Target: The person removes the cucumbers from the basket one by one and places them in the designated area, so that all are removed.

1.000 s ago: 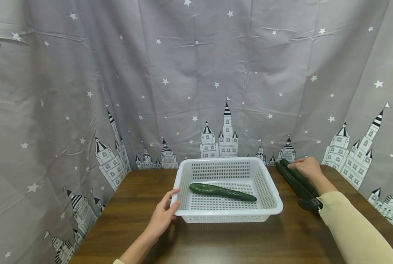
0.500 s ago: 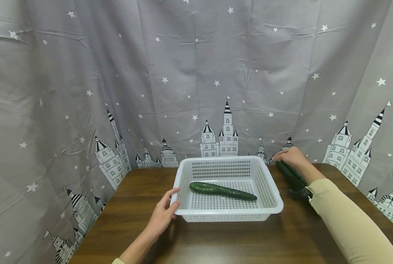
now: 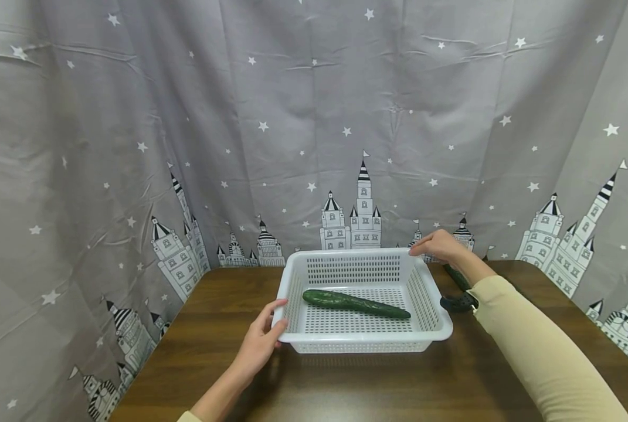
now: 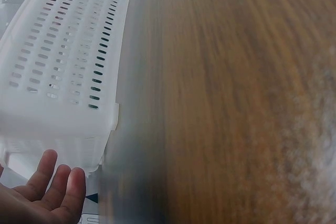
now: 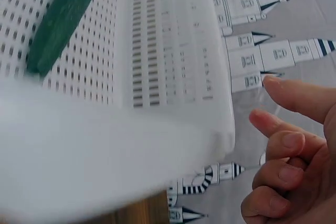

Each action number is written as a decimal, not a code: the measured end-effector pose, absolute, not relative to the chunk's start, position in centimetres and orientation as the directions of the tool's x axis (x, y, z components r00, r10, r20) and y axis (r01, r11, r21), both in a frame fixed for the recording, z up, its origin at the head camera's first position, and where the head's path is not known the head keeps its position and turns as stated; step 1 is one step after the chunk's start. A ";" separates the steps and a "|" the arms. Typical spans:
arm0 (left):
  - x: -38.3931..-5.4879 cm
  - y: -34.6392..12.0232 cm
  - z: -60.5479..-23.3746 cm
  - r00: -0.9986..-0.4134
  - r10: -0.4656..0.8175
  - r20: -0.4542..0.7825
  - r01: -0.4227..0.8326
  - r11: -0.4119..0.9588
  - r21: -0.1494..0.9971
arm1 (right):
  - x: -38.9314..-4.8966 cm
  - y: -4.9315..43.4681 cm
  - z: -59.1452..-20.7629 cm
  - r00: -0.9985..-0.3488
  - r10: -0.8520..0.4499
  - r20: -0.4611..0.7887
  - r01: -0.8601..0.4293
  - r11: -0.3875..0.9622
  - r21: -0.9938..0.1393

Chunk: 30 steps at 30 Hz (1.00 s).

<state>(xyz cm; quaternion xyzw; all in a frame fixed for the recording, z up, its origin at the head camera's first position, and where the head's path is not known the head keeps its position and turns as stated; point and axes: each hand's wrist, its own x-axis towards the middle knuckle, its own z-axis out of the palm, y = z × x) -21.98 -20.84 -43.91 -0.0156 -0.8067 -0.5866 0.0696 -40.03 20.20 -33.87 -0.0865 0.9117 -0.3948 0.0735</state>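
Observation:
A white slotted plastic basket [image 3: 363, 346] stands on the wooden table with one dark green cucumber [image 3: 355, 303] lying in it. My left hand [image 3: 261, 337] holds the basket's left end, with the thumb and index finger at the rim. The left wrist view shows other fingers [image 4: 76, 184] of that hand by the end wall. At the back right corner is my right hand [image 3: 443, 245]; the right wrist view shows its thumb and index finger apart, other fingers loosely curled, nothing between them. To the right lies another cucumber [image 3: 456, 276], largely hidden by the right forearm.
A grey curtain [image 3: 271, 176] with stars and castles hangs behind the table [image 3: 229, 293] and along its sides. A dark band [image 3: 458, 303] sits on the right wrist, near the basket's right side.
My right hand has left the cucumbers at the right and moved leftward to the basket's back right corner. The left hand and the basket have stayed in place.

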 end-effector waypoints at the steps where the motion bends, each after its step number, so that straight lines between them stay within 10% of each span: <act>1: -22.0 -20.9 -44.0 -0.990 -0.057 0.132 0.108 0.312 0.944 | -40.1 19.8 -33.9 -0.972 -0.224 -0.070 -0.100 0.665 -0.740; 30: -22.4 -21.1 -44.5 -0.990 -0.058 0.131 0.107 0.311 0.944 | -41.7 11.3 -38.0 -0.870 -0.429 -0.242 -0.084 0.613 -0.786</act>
